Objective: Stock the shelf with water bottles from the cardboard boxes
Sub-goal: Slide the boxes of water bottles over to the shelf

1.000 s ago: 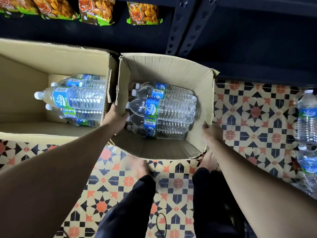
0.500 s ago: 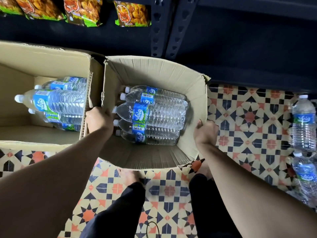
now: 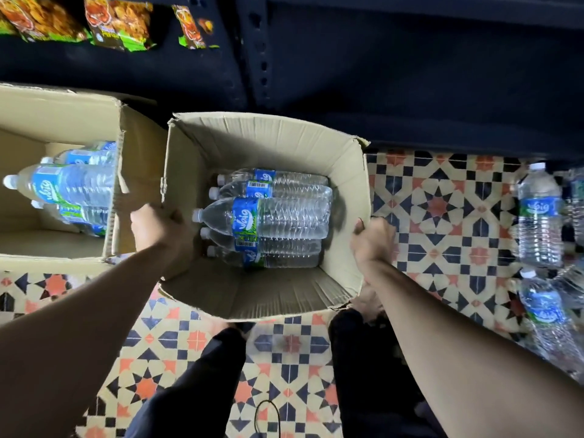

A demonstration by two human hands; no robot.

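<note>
An open cardboard box [image 3: 268, 137] sits in front of me with several clear water bottles [image 3: 278, 218] lying on their sides inside, caps to the left, blue and green labels showing. My left hand [image 3: 158, 229] grips the box's left wall at the rim. My right hand [image 3: 373, 240] grips the right wall at the rim. A second open cardboard box [image 3: 60, 112] stands to the left, also holding several bottles [image 3: 68, 188]. The dark metal shelf [image 3: 410, 74] runs along the top.
Water bottles [image 3: 538, 216] stand and lie on the patterned tile floor [image 3: 442, 210] at the right. Snack bags [image 3: 117, 23] hang or lie on the shelf at the upper left. My dark-trousered legs [image 3: 196, 390] are below the box.
The box in my hands has shifted right and toward me, opening a gap from the left box. Both hands keep their grip on its walls.
</note>
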